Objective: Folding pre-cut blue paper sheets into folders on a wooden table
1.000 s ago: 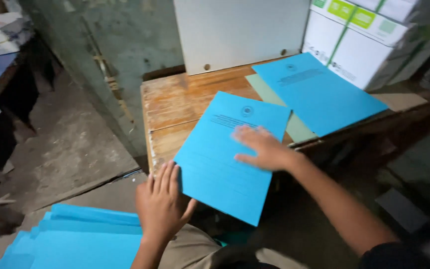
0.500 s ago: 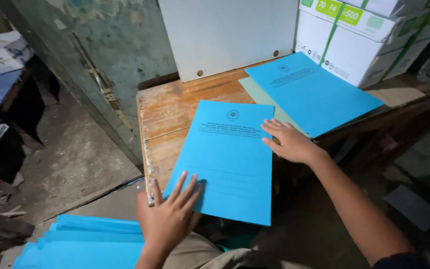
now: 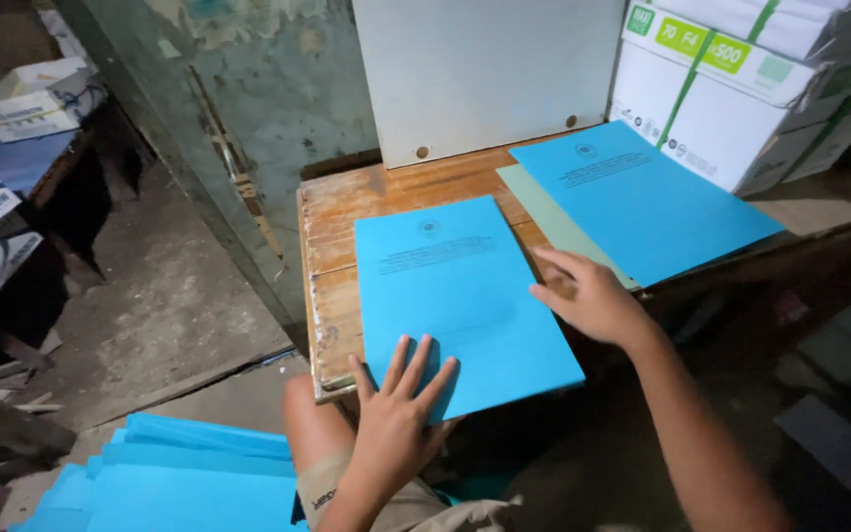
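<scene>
Pressing flat, your left hand (image 3: 396, 419) spreads open-fingered on the near edge of the blue printed paper cover (image 3: 460, 300) lying on the worn wooden table (image 3: 337, 212); your right hand (image 3: 588, 296), open, touches its right edge; further blue covers (image 3: 642, 197) lie beyond, unhandled.

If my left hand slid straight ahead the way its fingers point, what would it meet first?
Likely only more of the blue paper folder under the left hand, then bare wooden table and the white board behind it.

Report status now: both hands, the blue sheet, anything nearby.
Left hand flat on blue sheet. Right hand at its right edge. Second blue sheet beside, apart.
</scene>
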